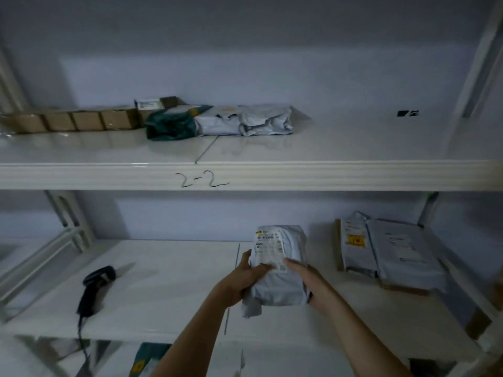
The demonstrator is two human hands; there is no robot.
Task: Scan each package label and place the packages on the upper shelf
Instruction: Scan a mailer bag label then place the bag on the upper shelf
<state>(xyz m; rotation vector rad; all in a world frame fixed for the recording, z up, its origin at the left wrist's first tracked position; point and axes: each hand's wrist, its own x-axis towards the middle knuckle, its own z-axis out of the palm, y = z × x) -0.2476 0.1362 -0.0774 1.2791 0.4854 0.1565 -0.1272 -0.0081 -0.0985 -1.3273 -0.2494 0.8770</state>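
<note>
While a grey poly-bag package [277, 270] is held above the lower shelf [163, 289], it is gripped from both sides; the left hand [246, 278] is curled round its left edge, with the thumb laid on the bag's face near the label [269, 247], and the right hand [302, 278] is curled round its right edge, with the thumb just below the label's lower corner; the label is turned towards the camera, and its print is too blurred to be read. To the left on the same shelf a black handheld scanner [95, 287] is laid on its side, well apart from the hands, with its cable trailed over the front edge; to the right a stack of grey mailers [394, 248] is seen, rested on a flat cardboard piece, one of them marked with a yellow sticker. Further back and higher, the upper shelf [353, 148] is marked "2-2" on its front lip; on it a row of brown cardboard boxes [73, 121] is lined up at the left, a green bag [171, 125] is set just beside them, and a crumpled grey-white parcel [245, 121] is laid touching the green bag; a small dark mark [407, 113] is seen on the back wall at the right.
</note>
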